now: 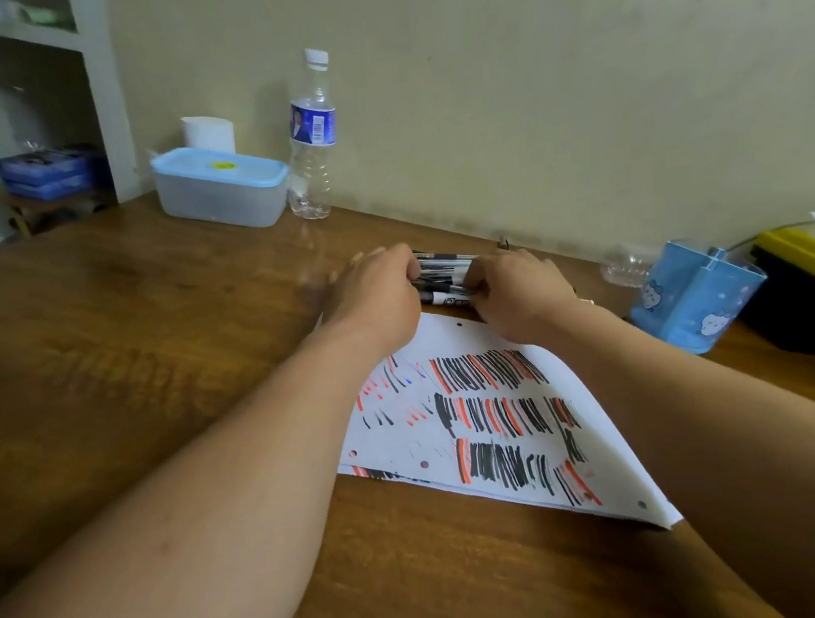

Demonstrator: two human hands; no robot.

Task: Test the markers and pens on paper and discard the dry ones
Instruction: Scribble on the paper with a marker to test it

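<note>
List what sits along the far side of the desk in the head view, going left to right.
Lidded plastic container → water bottle → bundle of markers → blue pen holder → yellow and black box.

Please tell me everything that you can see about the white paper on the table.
The paper is a small stack of white sheets; a lower edge peeks out at the near left. It has punched holes near its edges and rows of short black and red strokes, with fainter blue ones at the left. It lies flat, askew, on the wooden table. The left hand and right hand hold markers at its far edge.
</note>
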